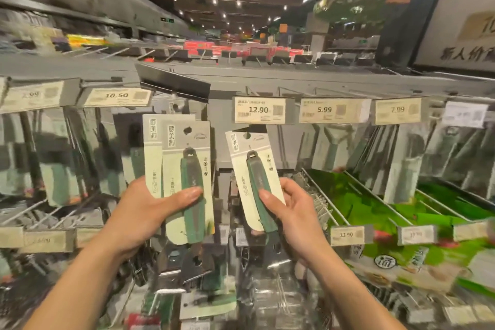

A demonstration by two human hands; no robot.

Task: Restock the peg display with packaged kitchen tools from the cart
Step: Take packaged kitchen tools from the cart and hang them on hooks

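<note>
My left hand (150,211) grips a small stack of carded kitchen tools (184,166), pale cards with green handles, thumb across the front one. My right hand (289,211) pinches a single matching carded tool (254,177), tilted left, its hang hole just below the 12.90 price tag (263,110). The gap in the peg display (222,142) between the two packages shows bare grey back panel. A black label holder (174,83) hangs tilted above the left stack.
Full pegs of similar packaged tools hang left (53,163) and right (401,158) under tags 10.50, 5.99 and 7.99. Lower pegs with green packages (401,217) jut out at the right. Metal tools hang on lower hooks (187,262) beneath my hands.
</note>
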